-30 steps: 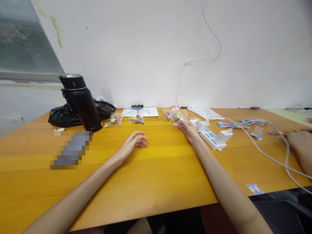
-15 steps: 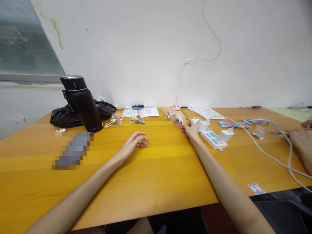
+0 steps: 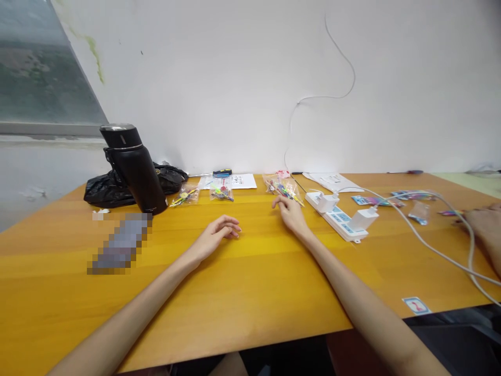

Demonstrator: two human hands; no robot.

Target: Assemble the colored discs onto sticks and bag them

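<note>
My left hand (image 3: 219, 235) rests on the wooden table (image 3: 242, 297), fingers loosely bent and apart, holding nothing. To its right, my right hand (image 3: 289, 213) hovers or rests over the tabletop with its fingers loosely spread and nothing visible in them. Just beyond its fingers lies a clear plastic bag (image 3: 282, 185) of small colourful parts, partly hidden by the hand. Two similar bags, one at the left (image 3: 186, 195) and another beside it (image 3: 221, 192), lie beyond my left hand. A white power strip (image 3: 340, 221) with plugged-in chargers is right of my right hand.
At left stand a black bottle (image 3: 139, 175), a black plastic bag (image 3: 105, 189) and a pixelated flat object (image 3: 123, 243). A screwdriver (image 3: 222, 172) and papers (image 3: 245, 181) lie at the back. White cables (image 3: 425, 248) loop at right, near another person's hand (image 3: 483, 227).
My right hand has drawn back leftward from beside the power strip to in front of the middle bag. My left hand stays almost in place, its fingers shifting slightly.
</note>
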